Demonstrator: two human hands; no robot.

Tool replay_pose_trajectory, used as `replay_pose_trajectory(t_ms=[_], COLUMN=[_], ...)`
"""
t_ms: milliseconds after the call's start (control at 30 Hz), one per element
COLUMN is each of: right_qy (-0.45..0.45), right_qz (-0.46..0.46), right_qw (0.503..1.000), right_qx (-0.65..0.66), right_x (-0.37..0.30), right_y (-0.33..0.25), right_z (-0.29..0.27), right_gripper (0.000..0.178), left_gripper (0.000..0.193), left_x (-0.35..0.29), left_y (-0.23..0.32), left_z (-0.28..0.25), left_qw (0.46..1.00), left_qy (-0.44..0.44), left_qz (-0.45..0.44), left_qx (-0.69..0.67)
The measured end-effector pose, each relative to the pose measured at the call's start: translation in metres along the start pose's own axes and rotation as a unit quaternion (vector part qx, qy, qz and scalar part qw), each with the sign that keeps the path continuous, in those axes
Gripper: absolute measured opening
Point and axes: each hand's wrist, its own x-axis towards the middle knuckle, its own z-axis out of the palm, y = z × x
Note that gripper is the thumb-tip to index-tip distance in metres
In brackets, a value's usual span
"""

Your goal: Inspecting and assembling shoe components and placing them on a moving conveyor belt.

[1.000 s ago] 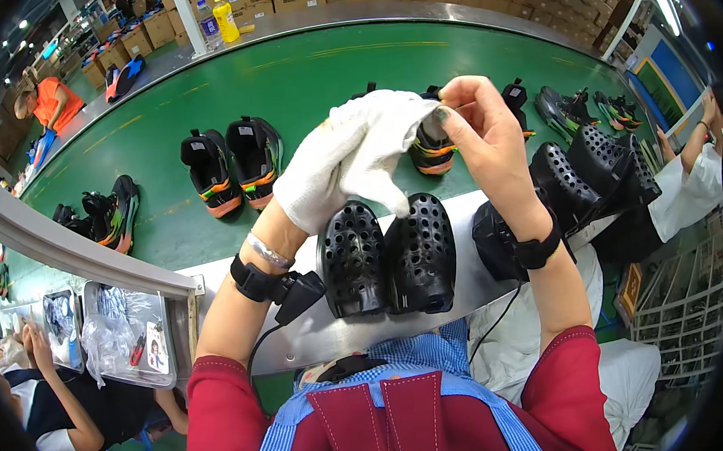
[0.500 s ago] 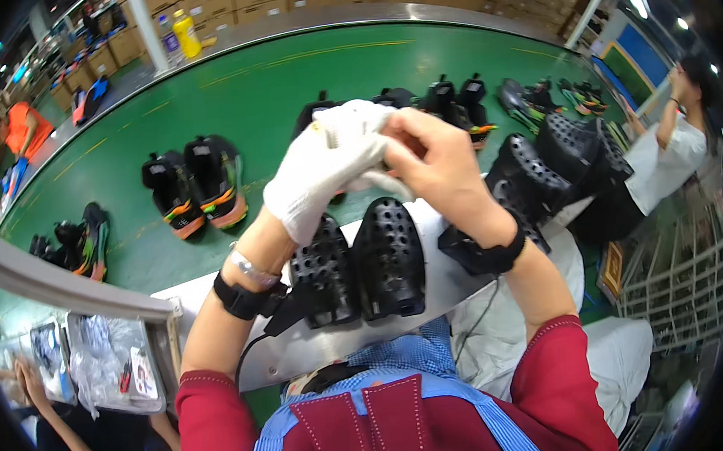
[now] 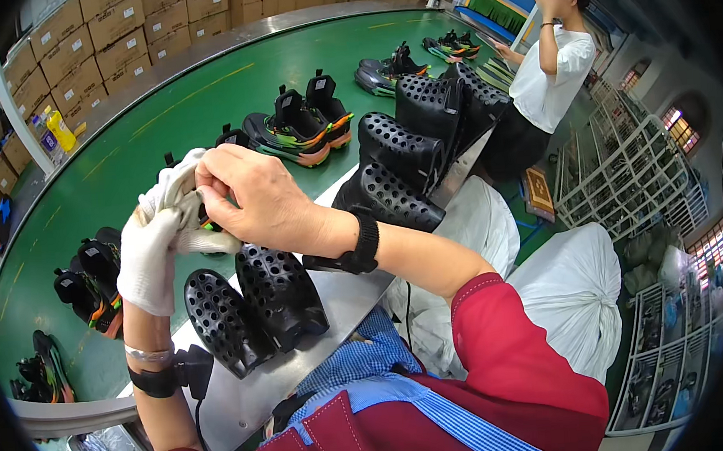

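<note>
My left hand (image 3: 158,248) wears a white knitted glove, its thumb sticking out to the side and the other fingers partly hidden. The bare right hand (image 3: 263,197) pinches the glove's finger part with thumb and fingers. Both hands are held above a metal ledge (image 3: 353,291), over a pair of black perforated shoe lasts (image 3: 281,291). More black perforated shoe lasts (image 3: 402,143) are grouped to the right. Each wrist has a black strap; a cable hangs from the left one.
Pairs of black sneakers with orange and green soles (image 3: 300,129) stand on the green conveyor belt (image 3: 194,103). White sacks (image 3: 563,295) lie at the right, near a white wire rack (image 3: 626,173). A person in a white shirt (image 3: 557,78) stands beyond. Cardboard boxes (image 3: 114,37) are stacked behind.
My view has turned to the right, so the hands and shoe lasts now appear farther left. The right hand still pinches the glove on my left hand.
</note>
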Motion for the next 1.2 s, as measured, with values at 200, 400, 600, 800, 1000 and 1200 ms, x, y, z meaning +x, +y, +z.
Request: replay_pose_trajectory(t_ms=[200,400,600,800,1000,1200], right_qy=[-0.038,-0.028,-0.168,-0.219,-0.128,-0.077], right_qz=[0.04,0.035,0.253,0.171,0.134,0.209], right_qw=[0.995,0.994,0.929,0.931,0.981,0.953], right_qx=[0.078,0.102,0.209,0.239,0.062,0.203], right_x=[0.007,0.009,0.013,0.014,-0.012,0.005], right_y=[-0.001,-0.002,-0.004,-0.002,0.02,-0.018], right_z=[0.007,0.014,0.009,0.017,0.017,0.007], right_gripper=[0.008,0.008,0.018,0.02,0.013,0.011], left_gripper=[0.047,0.05,0.061,0.056,0.049,0.037], left_x=[-0.009,-0.028,-0.016,-0.02,-0.041,-0.031], left_y=[-0.027,0.005,0.007,-0.035,0.021,0.002], left_z=[-0.017,0.009,-0.001,-0.045,-0.013,-0.022], left_qw=[0.916,0.922,0.981,0.953,0.987,0.993], left_qy=[-0.146,-0.12,-0.052,-0.053,-0.119,0.03], left_qz=[-0.078,-0.006,0.027,-0.017,0.106,-0.03], left_qx=[-0.367,-0.368,-0.187,-0.298,-0.028,-0.107])
